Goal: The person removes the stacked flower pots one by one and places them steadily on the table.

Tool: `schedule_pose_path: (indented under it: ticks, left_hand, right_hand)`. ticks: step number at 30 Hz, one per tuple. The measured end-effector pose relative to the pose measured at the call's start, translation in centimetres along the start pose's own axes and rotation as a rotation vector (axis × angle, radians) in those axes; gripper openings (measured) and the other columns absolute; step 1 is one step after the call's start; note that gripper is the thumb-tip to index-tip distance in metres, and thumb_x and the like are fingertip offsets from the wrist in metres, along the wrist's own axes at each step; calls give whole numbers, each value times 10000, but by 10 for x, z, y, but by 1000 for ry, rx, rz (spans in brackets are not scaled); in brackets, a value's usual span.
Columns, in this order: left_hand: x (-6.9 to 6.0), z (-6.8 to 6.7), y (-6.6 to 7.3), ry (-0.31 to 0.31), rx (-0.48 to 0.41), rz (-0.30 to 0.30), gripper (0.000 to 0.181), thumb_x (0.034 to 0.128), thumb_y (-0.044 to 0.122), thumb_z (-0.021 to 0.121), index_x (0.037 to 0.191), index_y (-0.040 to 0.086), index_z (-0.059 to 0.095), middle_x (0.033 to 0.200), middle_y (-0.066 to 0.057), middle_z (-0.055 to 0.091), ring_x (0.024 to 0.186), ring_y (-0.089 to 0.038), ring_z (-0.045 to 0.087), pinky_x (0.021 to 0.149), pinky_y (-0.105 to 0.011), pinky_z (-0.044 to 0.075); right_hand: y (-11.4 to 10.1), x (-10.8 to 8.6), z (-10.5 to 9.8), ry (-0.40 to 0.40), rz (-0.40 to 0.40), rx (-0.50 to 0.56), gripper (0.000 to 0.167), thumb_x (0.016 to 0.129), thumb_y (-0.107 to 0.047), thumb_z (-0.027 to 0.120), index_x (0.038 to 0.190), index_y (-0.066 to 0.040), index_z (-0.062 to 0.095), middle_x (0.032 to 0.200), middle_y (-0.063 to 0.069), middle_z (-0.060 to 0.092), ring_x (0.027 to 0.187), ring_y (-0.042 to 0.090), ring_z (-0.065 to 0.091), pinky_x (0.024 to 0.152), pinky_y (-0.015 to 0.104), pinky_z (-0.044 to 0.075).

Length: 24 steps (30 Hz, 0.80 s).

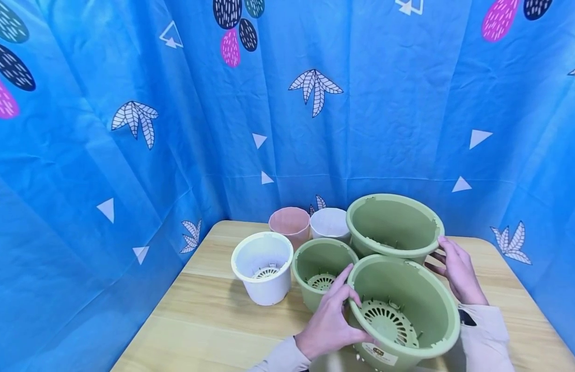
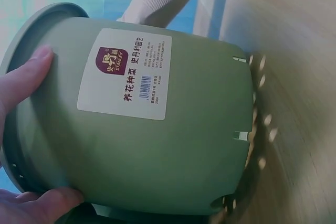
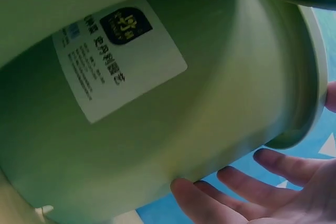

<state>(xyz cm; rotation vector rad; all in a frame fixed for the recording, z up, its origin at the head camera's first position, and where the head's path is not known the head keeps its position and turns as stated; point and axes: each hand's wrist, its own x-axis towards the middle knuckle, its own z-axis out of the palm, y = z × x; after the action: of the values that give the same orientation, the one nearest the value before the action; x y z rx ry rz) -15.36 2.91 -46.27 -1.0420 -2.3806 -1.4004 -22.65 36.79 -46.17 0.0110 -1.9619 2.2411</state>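
Observation:
At the front right, a large green flowerpot (image 1: pixel 408 289) has its slotted floor showing. My left hand (image 1: pixel 331 323) grips its left side, thumb on the labelled front below the rim and fingers at the left rim. A paper label (image 2: pixel 126 74) marks the wall of this pot. Right behind it, overlapping in view, stands another large green flowerpot (image 1: pixel 394 222). My right hand (image 1: pixel 459 271) touches that rear pot's right side, thumb near the rim. In the right wrist view, its fingers (image 3: pixel 252 187) stretch fairly straight against the wall, below a similar label (image 3: pixel 126 61).
Left of the large pots stand a smaller green pot (image 1: pixel 324 263) and a white pot (image 1: pixel 266 266). Behind them are a pink pot (image 1: pixel 291 225) and another white pot (image 1: pixel 331 223). All rest on a wooden table (image 1: pixel 199 310) before a blue patterned curtain (image 1: pixel 385 113).

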Motion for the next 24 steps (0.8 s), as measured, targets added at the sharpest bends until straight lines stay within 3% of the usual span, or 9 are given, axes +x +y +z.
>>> schedule_pose_path:
  ticks: [6,10,18,21,24]
  left_hand:
    - [1,4,-1,6,35,-7,644,565,340,1024,959,181,541,1712,-136,260,1475,-419,446,1074,-358,530]
    - [2,6,0,7,43,-35,644,561,367,1021,963,180,554,1721,-101,246,1497,-430,416,1159,-502,464]
    - [4,9,0,19,93,-32,640,569,396,1014,940,187,536,1695,-175,292,1486,-410,444,1167,-497,455]
    - [5,10,0,12,110,-50,640,572,413,1010,934,208,524,1698,-167,291,1493,-408,435,1169,-533,446]
    - [6,10,-1,4,106,-64,628,587,402,1007,945,182,540,1699,-174,284,1498,-411,426,1172,-545,437]
  right_hand:
    - [-2,0,-1,61,18,-25,349,1082,-381,516,1346,-153,497,1100,-226,617,914,-73,690,767,228,631]
    - [-6,-1,-2,71,29,-53,336,1071,-380,542,1324,-163,505,1059,-263,631,890,-71,696,738,222,630]
    - [-9,0,-7,53,49,-129,254,1056,-432,556,1235,-251,544,1003,-305,645,893,-75,697,747,217,627]
    - [-10,1,-9,52,75,-221,349,1055,-486,528,1291,-229,529,978,-331,622,889,-99,677,755,204,619]
    - [-9,2,-10,54,100,-327,559,1054,-542,485,1424,-123,480,959,-351,589,899,-114,653,763,191,607]
